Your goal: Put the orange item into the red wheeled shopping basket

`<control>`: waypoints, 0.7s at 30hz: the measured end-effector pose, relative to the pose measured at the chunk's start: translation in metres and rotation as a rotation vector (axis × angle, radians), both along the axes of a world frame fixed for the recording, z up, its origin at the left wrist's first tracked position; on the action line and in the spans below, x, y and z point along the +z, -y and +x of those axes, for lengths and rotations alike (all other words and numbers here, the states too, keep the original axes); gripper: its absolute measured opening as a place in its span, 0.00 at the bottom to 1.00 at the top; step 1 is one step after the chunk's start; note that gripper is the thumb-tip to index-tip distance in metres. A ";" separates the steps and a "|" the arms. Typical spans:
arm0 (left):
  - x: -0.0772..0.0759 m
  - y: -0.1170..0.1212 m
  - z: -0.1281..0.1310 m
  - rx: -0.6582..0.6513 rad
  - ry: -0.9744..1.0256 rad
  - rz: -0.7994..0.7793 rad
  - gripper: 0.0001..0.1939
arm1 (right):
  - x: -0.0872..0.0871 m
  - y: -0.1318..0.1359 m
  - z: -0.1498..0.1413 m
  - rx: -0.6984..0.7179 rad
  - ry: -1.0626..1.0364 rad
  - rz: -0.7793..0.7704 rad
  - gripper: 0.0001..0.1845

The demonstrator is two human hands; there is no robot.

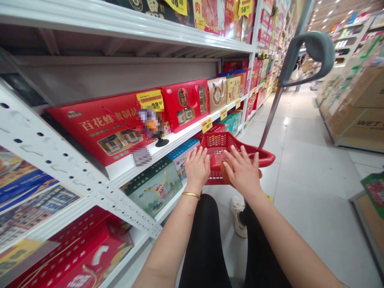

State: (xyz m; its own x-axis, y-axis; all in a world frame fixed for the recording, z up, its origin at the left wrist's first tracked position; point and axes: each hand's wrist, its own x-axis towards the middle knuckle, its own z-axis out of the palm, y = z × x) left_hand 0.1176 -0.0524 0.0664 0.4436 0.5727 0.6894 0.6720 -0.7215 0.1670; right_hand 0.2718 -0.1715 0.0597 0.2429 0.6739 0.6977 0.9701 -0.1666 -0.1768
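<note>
Both my hands rest at the near rim of a red plastic shopping basket (223,143), which sits on a wheeled cart with a long grey pull handle (309,52). My left hand (197,169) grips the rim with its fingers spread, and a gold bangle (191,195) circles that wrist. My right hand (242,171) lies over the rim, its palm just above a round orange-brown item (225,171) inside the basket. That item is mostly hidden by the hand, so I cannot tell what it is.
To the left, white perforated metal shelving (60,160) holds red gift boxes (99,128) and yellow price tags (150,100). Cardboard displays (357,108) line the right of a tiled aisle (309,176). My black-trousered legs and a white shoe (237,216) show below.
</note>
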 end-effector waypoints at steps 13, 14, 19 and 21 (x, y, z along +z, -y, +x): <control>-0.001 -0.002 -0.001 0.000 -0.004 0.001 0.24 | 0.009 -0.015 -0.037 0.102 0.003 -0.055 0.26; -0.001 -0.001 -0.001 -0.004 -0.003 0.001 0.24 | 0.009 -0.012 -0.032 0.100 -0.001 -0.062 0.26; -0.002 0.000 0.000 -0.001 0.016 0.005 0.24 | 0.005 0.009 0.015 -0.106 -0.117 -0.016 0.27; -0.002 -0.001 0.000 0.005 0.025 0.001 0.24 | 0.005 0.011 0.020 -0.144 -0.146 -0.011 0.27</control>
